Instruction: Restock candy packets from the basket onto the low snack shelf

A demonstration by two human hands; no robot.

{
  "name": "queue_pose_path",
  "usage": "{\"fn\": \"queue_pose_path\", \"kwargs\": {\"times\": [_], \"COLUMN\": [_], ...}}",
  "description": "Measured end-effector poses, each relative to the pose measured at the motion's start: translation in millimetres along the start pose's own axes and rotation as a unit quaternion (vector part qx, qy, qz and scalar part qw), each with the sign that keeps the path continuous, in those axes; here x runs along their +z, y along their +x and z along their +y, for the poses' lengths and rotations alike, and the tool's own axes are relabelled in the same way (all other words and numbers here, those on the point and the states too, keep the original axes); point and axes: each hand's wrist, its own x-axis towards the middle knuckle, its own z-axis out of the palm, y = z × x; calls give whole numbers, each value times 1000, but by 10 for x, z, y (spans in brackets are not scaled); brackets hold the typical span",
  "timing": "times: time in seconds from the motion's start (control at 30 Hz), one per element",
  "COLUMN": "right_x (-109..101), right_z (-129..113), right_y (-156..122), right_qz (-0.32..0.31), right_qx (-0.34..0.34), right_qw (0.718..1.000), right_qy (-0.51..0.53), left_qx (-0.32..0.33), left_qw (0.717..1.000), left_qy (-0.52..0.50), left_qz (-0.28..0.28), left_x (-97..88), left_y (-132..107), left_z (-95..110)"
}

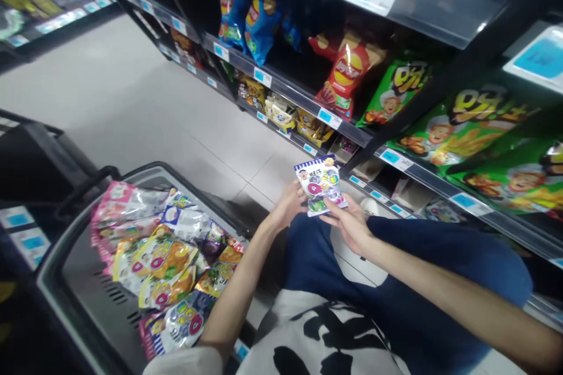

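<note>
Snack bag [320, 183] gripped at lower edges: left hand [288, 206], right hand [349, 227], fingers closed on it. Likely light, soft, slippery film; pinch sealed edge.

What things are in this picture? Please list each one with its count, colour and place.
candy packet: one, white and blue with coloured print, held up in front of the lower shelves
basket: one, grey, lower left
packets: many, pink, yellow and purple, piled in the basket
blue chip bags: at least two, upper shelf, centre
red chip bag: one, same shelf, right of the blue ones
green bags: several, shelves on the right
price labels: many, blue and white, along the shelf edges
floor: pale grey tiles, aisle on the left
left hand: one, bare, on the packet's left edge
right hand: one, bare, under the packet's bottom edge
</note>
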Motion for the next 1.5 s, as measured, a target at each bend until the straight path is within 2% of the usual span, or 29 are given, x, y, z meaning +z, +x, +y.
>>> {"fn": "queue_pose_path", "kwargs": {"times": [0.13,0.27,0.37,0.5,0.7,0.97,1.17,1.27,1.37,1.43,1.5], "right_x": [-26,-97,-170,-250,-285,-291,-297,-292,-285,-275,-266], "right_z": [44,111,128,127,95,79,118,110,130,153,174], "right_y": [24,17,3,0,-18,13,46,49,46,25,-17], "right_qz": [-1,-2,-9,-5,-62,-65,-87,-84,-72,-80,-88], "right_qx": [33,52,48,40,60,79,60,38,-4,-59,-133], "right_qw": [999,999,999,999,994,990,988,986,983,973,945], "right_qy": [-6,-9,-13,-22,-72,-102,-114,-136,-170,-208,-286], "left_qx": [45,82,101,84,113,158,189,209,202,186,160], "left_qw": [986,973,960,950,933,922,913,890,873,887,917], "left_qy": [150,199,256,299,341,353,363,406,442,423,364], "left_qz": [55,90,57,-5,12,-5,-7,16,36,12,-30], "left_x": [10,-15,-23,-11,-24,-80,-125,-136,-118,-95,-76], "left_y": [15,36,24,-22,-39,-45,-22,-3,-6,-23,-48], "left_z": [-128,-198,-185,-182,-217,-234,-225,-225,-213,-199,-187]}}
